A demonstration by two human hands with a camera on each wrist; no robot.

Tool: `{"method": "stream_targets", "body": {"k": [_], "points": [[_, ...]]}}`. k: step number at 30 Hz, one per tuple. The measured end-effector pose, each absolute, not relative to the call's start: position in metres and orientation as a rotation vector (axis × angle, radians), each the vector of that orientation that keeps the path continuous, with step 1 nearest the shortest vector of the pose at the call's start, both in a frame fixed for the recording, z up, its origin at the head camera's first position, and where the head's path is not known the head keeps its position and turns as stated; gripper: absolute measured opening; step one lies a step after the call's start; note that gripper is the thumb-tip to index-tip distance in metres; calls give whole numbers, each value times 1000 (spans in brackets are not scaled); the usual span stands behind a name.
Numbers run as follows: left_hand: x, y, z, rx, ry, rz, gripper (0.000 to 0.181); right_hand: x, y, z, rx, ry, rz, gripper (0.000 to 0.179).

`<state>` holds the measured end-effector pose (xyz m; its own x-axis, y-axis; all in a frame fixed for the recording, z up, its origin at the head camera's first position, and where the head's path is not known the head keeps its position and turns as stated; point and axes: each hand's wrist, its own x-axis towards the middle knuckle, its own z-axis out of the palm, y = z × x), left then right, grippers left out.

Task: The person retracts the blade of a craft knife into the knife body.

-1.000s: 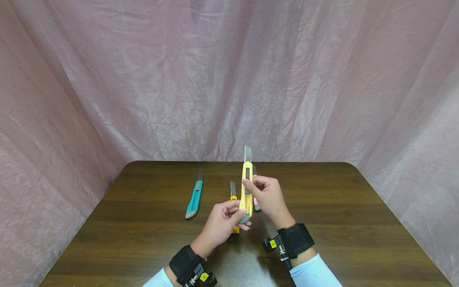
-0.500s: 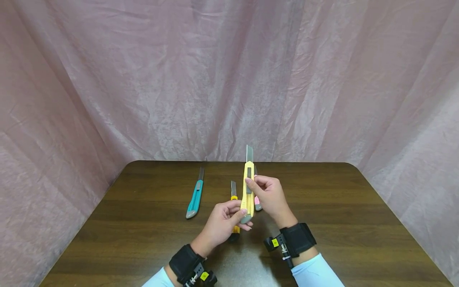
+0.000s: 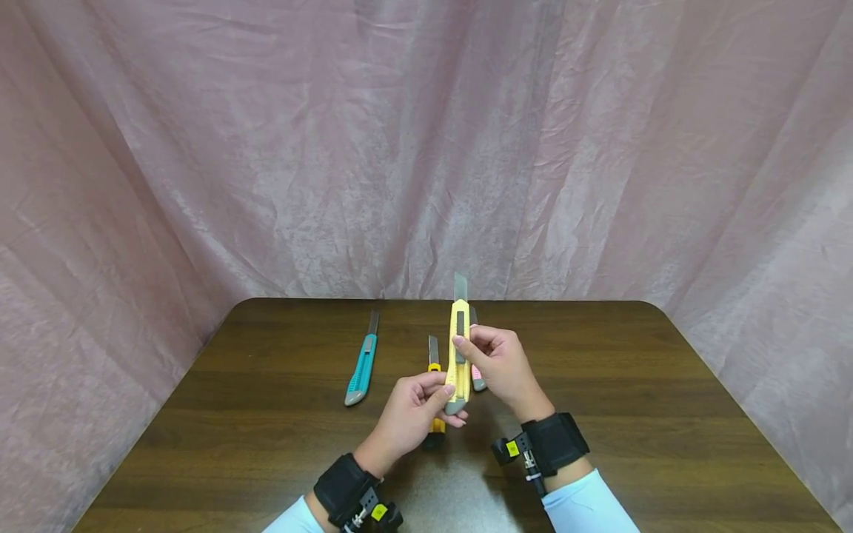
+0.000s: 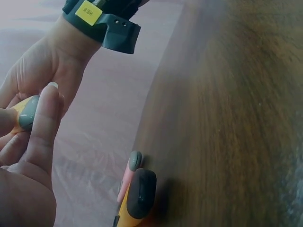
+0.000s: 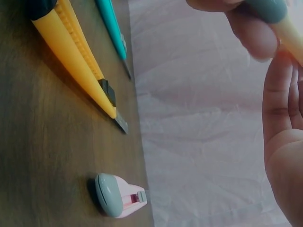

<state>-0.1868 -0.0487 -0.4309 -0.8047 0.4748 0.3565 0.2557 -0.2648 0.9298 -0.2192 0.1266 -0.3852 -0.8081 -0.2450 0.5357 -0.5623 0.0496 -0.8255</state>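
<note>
Both hands hold a pale yellow utility knife (image 3: 458,377) above the table, its grey-ended handle toward the person and its blade pointing away. My left hand (image 3: 408,414) pinches the grey tail end between thumb and fingers. Higher up, the right hand (image 3: 503,366) grips the body, its thumb on the grey slider. Part of the metal blade shows beyond the tip. Behind the left hand lies an orange-yellow utility knife (image 5: 78,66) with a black end, partly hidden in the head view. A pink utility knife (image 5: 118,196) with a grey end is partly covered by the right hand.
On the left of the brown wooden table (image 3: 266,414) lies a teal utility knife (image 3: 362,370), its blade out. The blades of the orange-yellow and pink knives show too. A pink curtain (image 3: 400,148) hangs behind the table's far edge.
The held knife shifts slightly right, then back left. My right thumb has slid a little down the body, and the blade beyond the tip looks slightly shorter.
</note>
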Motion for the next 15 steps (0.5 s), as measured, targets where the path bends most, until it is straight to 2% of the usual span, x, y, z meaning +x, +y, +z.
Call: {"method": "stream_targets", "body": {"k": [10,15], "points": [[-193,-47,-442,915,1813,2195,21,-218,127,-382,685,-2144,1805,20],[-198,-47,-452,898,1809,2186,21,-219,130,-381,697,-2208,1755,26]]}}
